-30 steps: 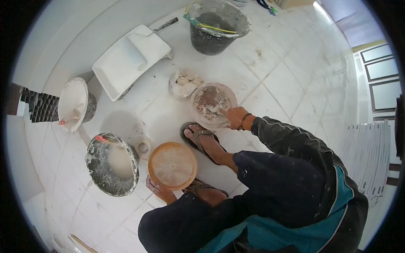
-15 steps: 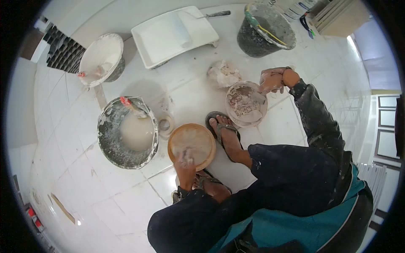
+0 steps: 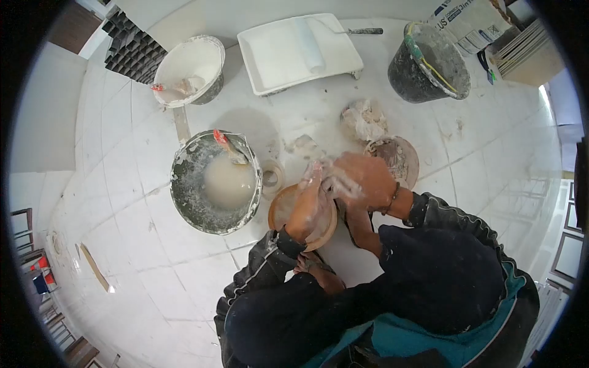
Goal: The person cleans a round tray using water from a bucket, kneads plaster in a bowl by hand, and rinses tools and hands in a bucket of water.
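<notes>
My left hand (image 3: 311, 199) and my right hand (image 3: 363, 181) meet above an orange-rimmed round dish (image 3: 283, 205) on the floor between my feet. White residue coats the fingers, which are blurred by motion, so I cannot make out whether they hold anything. Just past my right hand sits a round tub (image 3: 405, 161) with clumpy residue, partly covered by that hand. A bag of whitish lumps (image 3: 364, 120) lies beyond the tub. Left of the dish stand a roll of tape (image 3: 271, 178) and a dark bucket (image 3: 184, 199) with milky liquid and a red-handled brush (image 3: 228, 147).
A white paint tray (image 3: 270, 61) with a roller lies by the wall. To its left is a white-coated bucket (image 3: 211, 67) with a brush; to its right, a dark bucket (image 3: 411, 76). A printed sack (image 3: 475, 27) stands at the upper right.
My right hand has left the tub and come over to my left hand. My left hand has risen from the orange-rimmed dish. The view has shifted, moving the buckets and tray rightward.
</notes>
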`<state>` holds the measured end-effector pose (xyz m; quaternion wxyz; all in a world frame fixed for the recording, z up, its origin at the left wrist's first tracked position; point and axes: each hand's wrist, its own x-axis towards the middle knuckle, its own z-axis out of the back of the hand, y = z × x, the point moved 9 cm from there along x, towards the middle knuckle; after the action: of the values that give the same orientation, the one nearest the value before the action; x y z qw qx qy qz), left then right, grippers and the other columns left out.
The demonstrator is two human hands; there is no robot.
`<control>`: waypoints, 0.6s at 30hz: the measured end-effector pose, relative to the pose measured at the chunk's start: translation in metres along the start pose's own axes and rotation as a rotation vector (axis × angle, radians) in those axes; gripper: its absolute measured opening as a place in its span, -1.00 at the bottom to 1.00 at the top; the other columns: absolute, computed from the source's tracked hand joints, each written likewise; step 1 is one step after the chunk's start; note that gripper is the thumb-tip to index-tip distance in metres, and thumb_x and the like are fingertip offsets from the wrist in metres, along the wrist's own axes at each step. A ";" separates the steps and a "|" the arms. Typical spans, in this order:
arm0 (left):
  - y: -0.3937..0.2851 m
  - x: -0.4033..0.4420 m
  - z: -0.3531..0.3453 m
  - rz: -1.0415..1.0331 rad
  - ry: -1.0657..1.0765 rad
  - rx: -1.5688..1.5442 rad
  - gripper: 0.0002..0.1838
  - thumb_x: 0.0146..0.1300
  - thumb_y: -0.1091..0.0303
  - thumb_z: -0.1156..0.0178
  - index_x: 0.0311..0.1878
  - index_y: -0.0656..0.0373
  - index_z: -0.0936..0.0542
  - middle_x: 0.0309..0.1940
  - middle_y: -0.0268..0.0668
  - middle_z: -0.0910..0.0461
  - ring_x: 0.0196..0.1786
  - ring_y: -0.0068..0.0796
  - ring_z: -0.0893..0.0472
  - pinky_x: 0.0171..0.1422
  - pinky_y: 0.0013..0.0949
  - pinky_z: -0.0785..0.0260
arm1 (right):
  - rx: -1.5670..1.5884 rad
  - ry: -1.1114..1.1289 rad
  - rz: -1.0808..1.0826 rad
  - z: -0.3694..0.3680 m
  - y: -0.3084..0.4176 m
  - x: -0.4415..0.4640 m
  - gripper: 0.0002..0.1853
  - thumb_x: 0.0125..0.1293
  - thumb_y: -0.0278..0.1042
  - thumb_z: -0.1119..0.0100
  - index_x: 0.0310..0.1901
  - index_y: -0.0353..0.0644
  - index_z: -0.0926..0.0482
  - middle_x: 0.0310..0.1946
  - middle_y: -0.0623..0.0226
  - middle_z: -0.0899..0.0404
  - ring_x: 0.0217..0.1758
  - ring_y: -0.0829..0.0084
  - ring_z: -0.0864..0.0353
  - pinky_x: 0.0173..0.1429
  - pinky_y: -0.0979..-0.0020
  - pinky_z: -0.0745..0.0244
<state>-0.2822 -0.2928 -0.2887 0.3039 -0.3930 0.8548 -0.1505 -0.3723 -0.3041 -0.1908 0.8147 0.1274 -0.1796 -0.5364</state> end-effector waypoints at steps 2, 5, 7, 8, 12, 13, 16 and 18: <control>-0.012 -0.007 -0.005 -0.013 -0.093 0.019 -0.49 0.51 0.12 0.13 0.33 0.30 -0.24 0.18 -0.16 -0.40 0.25 -0.36 -0.41 0.25 -0.29 -0.38 | 0.147 0.023 0.079 0.005 0.022 0.003 -0.50 0.13 -0.09 -0.25 0.08 -0.14 -0.48 -0.22 0.19 -0.52 -0.19 0.17 -0.58 -0.21 0.20 -0.54; -0.011 -0.005 0.009 -0.013 -0.082 0.043 -0.54 0.51 0.19 0.15 0.32 0.30 -0.26 0.12 -0.15 -0.45 0.16 -0.35 -0.49 0.17 -0.33 -0.45 | 0.370 0.140 0.045 -0.006 0.007 -0.006 -0.50 0.19 -0.08 -0.23 0.12 -0.13 -0.46 -0.06 0.16 -0.52 -0.10 0.16 -0.58 -0.10 0.19 -0.54; -0.012 -0.007 0.004 0.002 0.017 0.052 -0.56 0.52 0.23 0.17 0.32 0.30 -0.25 0.10 -0.14 -0.48 0.10 -0.35 -0.54 0.11 -0.35 -0.48 | 0.530 0.216 -0.074 -0.017 -0.017 -0.017 -0.51 0.24 -0.12 -0.18 0.17 -0.14 -0.44 0.05 0.15 -0.51 0.02 0.15 -0.56 0.06 0.23 -0.50; -0.016 -0.010 -0.004 0.017 0.052 0.102 -0.62 0.52 0.24 0.17 0.25 0.28 -0.29 0.06 -0.12 -0.51 0.03 -0.38 -0.57 0.04 -0.36 -0.50 | 0.447 0.167 -0.203 -0.019 -0.042 -0.029 -0.51 0.24 -0.13 -0.17 0.17 -0.13 -0.44 0.04 0.13 -0.52 0.06 0.15 -0.55 0.12 0.22 -0.46; -0.013 -0.014 -0.007 0.021 0.103 0.160 -0.67 0.53 0.23 0.20 0.14 0.26 -0.36 0.02 -0.09 -0.55 -0.14 -0.44 -0.61 -0.11 -0.40 -0.53 | 0.058 -0.135 -0.323 -0.044 -0.151 -0.088 -0.45 0.20 -0.16 -0.20 0.23 -0.09 -0.39 0.10 0.00 -0.45 0.20 0.04 -0.44 0.24 0.13 -0.37; -0.013 -0.015 -0.009 0.021 0.108 0.157 -0.67 0.53 0.23 0.20 0.14 0.26 -0.36 0.02 -0.09 -0.55 -0.14 -0.44 -0.61 -0.11 -0.40 -0.53 | -0.056 0.077 -0.384 -0.062 -0.172 -0.096 -0.39 0.16 -0.17 -0.24 0.26 -0.07 -0.34 0.14 -0.05 -0.39 0.25 -0.04 -0.37 0.25 0.08 -0.36; -0.014 -0.020 -0.010 0.030 0.066 0.182 -0.68 0.52 0.19 0.16 0.07 0.25 -0.41 -0.06 -0.13 -0.60 -0.29 -0.56 -0.59 -0.25 -0.50 -0.48 | -0.230 0.294 -0.470 -0.082 -0.189 -0.109 -0.26 0.08 -0.15 -0.31 0.31 -0.04 -0.26 0.22 -0.11 -0.26 0.31 -0.15 -0.25 0.28 0.00 -0.32; -0.018 -0.025 -0.001 0.096 -0.016 0.557 -0.57 0.50 0.12 0.10 0.24 0.22 -0.38 -0.33 -0.30 -0.62 -0.46 -0.66 -0.49 -0.37 -0.57 -0.36 | -0.293 0.299 -0.516 -0.088 -0.194 -0.122 -0.20 0.04 -0.13 -0.34 0.33 -0.03 -0.23 0.24 -0.13 -0.21 0.32 -0.19 -0.21 0.30 -0.03 -0.29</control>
<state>-0.2594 -0.2860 -0.2693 0.4138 -0.2547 0.7955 -0.3621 -0.5389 -0.2671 -0.3672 0.6789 0.1272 0.0592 -0.7207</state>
